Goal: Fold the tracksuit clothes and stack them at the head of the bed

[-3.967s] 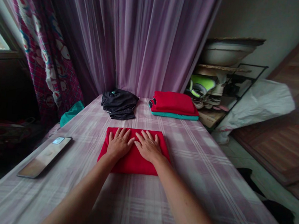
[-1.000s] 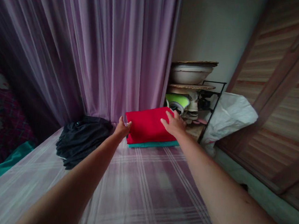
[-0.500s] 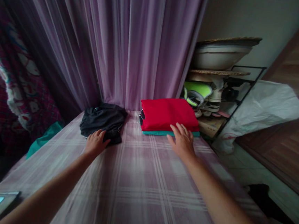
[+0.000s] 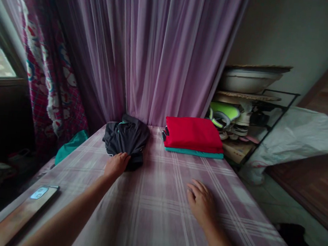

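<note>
A crumpled dark garment (image 4: 125, 137) lies at the far left of the table, its exact kind not clear. My left hand (image 4: 116, 164) is closed on its near edge, and the cloth is drawn into creases toward the fingers. My right hand (image 4: 201, 199) hovers over or rests on the checked tablecloth (image 4: 156, 214), fingers partly spread and holding nothing. Beyond it sits a neat stack of folded clothes: a red folded garment (image 4: 193, 133) on top, a teal folded garment (image 4: 194, 153) at the bottom, dark cloth showing at the left side.
A phone (image 4: 27, 210) lies at the table's left edge, near my left forearm. Teal cloth (image 4: 71, 145) hangs by the left edge. Purple curtains (image 4: 158, 53) border the far side. At right stand a shoe rack (image 4: 272, 126) with a basin (image 4: 250, 81) and a white plastic bag (image 4: 301, 131).
My left hand has gripped the dark garment's near edge and pulled it into creases. My right hand has drawn back from the folded stack toward me. The view has shifted left and up.
</note>
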The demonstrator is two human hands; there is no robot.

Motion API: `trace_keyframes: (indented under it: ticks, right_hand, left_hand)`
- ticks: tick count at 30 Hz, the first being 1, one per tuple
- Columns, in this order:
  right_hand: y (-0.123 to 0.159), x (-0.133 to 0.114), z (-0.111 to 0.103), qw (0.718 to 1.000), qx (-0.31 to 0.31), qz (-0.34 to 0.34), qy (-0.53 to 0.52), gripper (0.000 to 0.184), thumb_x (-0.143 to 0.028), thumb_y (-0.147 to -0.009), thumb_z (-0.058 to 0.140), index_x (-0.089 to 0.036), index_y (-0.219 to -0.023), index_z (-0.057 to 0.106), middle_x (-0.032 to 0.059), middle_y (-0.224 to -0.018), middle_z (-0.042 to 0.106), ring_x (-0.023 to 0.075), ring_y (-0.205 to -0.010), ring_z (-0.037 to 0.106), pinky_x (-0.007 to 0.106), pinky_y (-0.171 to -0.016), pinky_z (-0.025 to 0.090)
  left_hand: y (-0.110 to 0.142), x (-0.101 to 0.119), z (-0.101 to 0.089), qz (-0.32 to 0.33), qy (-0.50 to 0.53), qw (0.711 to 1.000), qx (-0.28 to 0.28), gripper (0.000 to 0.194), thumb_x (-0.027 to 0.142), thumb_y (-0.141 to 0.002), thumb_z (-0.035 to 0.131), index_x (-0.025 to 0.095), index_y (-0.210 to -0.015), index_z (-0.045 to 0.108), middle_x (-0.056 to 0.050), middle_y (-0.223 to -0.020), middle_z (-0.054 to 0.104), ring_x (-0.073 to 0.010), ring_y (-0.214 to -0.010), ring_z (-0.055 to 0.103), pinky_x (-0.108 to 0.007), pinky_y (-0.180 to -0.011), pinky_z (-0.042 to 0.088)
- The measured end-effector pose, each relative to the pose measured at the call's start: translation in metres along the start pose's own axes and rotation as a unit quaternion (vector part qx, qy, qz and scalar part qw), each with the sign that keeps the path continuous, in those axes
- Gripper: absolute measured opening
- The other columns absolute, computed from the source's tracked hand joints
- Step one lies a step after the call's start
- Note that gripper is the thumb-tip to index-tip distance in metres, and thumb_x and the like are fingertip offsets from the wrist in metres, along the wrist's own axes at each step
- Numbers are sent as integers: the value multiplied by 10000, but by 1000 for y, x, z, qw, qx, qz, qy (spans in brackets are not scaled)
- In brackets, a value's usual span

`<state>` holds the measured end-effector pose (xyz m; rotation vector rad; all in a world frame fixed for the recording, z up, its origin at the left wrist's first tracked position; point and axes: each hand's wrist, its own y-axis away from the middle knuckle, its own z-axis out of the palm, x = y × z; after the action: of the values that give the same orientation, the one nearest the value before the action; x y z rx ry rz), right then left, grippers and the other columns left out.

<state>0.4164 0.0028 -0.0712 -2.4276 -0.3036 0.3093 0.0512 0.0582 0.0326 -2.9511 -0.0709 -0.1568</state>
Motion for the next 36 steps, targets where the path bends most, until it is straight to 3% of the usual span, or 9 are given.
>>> trace_keyframes:
  ticks: [7, 14, 18, 20, 23, 26, 29, 32, 36]
  right_hand:
    - [14, -19, -6, 997, 20, -10, -71, 339, -224, -886, 432, -181, -1023, 739, 118, -1074, 753, 255, -1018, 695, 420, -903, 558]
    - [49, -84, -48, 983, 20, -89, -158, 511, -301, -892, 525, -209, -1394, 543, 119, -1301, 662, 270, -1176, 637, 465, -964, 559]
    - [66, -99, -64, 974, -24, -136, -177, 523, -179, -815, 509, -255, -1318, 630, 73, -1394, 606, 269, -1276, 570, 468, -1036, 519]
    - [69, -100, -64, 974, -38, -117, -192, 474, -131, -791, 459, -261, -1164, 720, 58, -1315, 664, 244, -1216, 616, 439, -1022, 529]
    - [67, -95, -59, 969, -53, -42, -238, 425, -172, -813, 406, -255, -1035, 759, 59, -1147, 744, 217, -1064, 694, 374, -954, 557]
    - [60, -76, -57, 958, -23, 142, -250, 440, -304, -834, 366, -215, -1000, 765, 98, -940, 780, 249, -885, 731, 347, -791, 589]
    - [58, -43, -62, 926, 40, 312, -209, 476, -366, -800, 365, -176, -1006, 750, 130, -873, 771, 289, -800, 721, 390, -708, 579]
    - [67, -19, -73, 932, 52, 310, -181, 497, -321, -743, 444, -210, -1158, 694, 89, -909, 764, 271, -788, 715, 397, -724, 564]
    - [80, -27, -87, 963, 85, 180, -180, 526, -301, -789, 444, -204, -1277, 614, 128, -1186, 704, 281, -1061, 675, 427, -884, 538]
  left_hand:
    - [89, 28, -4, 52, 87, 995, -16, 336, 386, -989, 370, 234, -842, 632, -62, -909, 730, -206, -893, 691, -281, -736, 434]
    - [162, 73, 0, 80, 220, 972, -26, 318, 395, -939, 442, 229, -741, 628, -63, -788, 719, -195, -767, 675, -277, -649, 386]
    - [188, 82, -3, 106, 315, 942, -53, 403, 464, -942, 426, 214, -707, 637, -28, -670, 670, -148, -629, 607, -256, -570, 350]
    - [194, 78, -5, 106, 364, 924, -40, 445, 490, -954, 392, 208, -722, 645, -17, -647, 653, -136, -601, 586, -243, -558, 369]
    - [196, 60, -4, 97, 395, 913, 43, 402, 460, -960, 388, 209, -847, 681, -37, -763, 706, -158, -708, 643, -250, -658, 466]
    - [196, 33, 0, 107, 367, 913, 145, 302, 390, -943, 439, 227, -964, 693, -75, -950, 746, -199, -915, 680, -317, -858, 514]
    - [195, 5, 8, 92, 329, 919, 194, 265, 319, -917, 459, 236, -1031, 684, -90, -1079, 741, -224, -1034, 670, -385, -951, 510]
    - [193, -14, 17, 39, 297, 936, 186, 293, 263, -874, 476, 230, -1092, 669, -87, -1140, 729, -239, -1077, 662, -419, -972, 512]
    - [190, -21, 25, -21, 279, 946, 163, 372, 219, -842, 498, 211, -1185, 642, -90, -1206, 707, -244, -1131, 646, -418, -994, 504]
